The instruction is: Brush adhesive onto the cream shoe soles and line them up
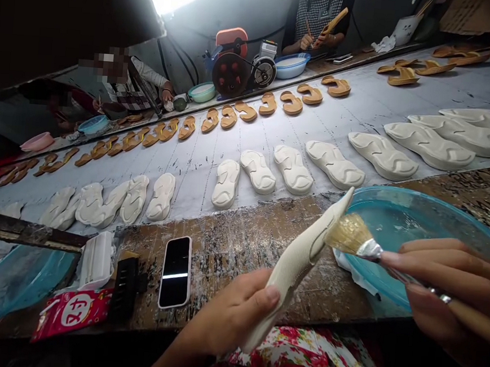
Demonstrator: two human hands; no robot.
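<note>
My left hand point(228, 312) grips a white shoe sole point(296, 261) by its lower end, holding it tilted up toward the right. My right hand point(444, 284) holds a brush point(353, 235) by its handle. The yellowish bristles touch the sole's upper part, just over the rim of a blue plastic basin point(416, 219) that stands on the worn wooden bench point(240, 240) in front of me.
A grey conveyor belt point(352, 118) carries a row of white soles point(292, 167) near me and tan soles point(246, 111) farther off. Two other people work across the belt beside a small machine point(237, 64). A phone point(176, 271), a black brush point(124, 287) and a red packet point(73, 311) lie at left.
</note>
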